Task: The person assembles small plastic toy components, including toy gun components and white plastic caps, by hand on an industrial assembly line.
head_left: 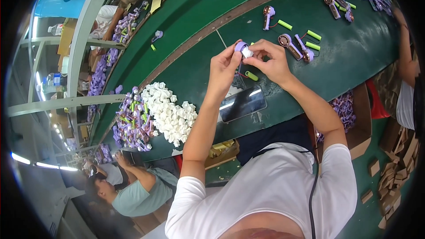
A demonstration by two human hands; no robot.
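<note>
Over the green work surface, my left hand (223, 70) is closed round a purple handheld fan housing (240, 45), its round head facing up between thumb and fingers. My right hand (273, 63) pinches a small white part (246, 53) against the opening of that round head. The fingertips cover some of the contact, so how deep the part sits cannot be seen. Just below the hands, a green cylindrical battery (251, 76) hangs or lies on a red wire. A dark smartphone (243, 103) lies nearer to me.
Left of my arms lie a pile of white parts (170, 113) and a heap of purple fan pieces with batteries (135, 121). Several wired fans (290, 46) rest to the right. A cardboard box (359, 121) of purple pieces stands below right. Co-workers sit at the left and right.
</note>
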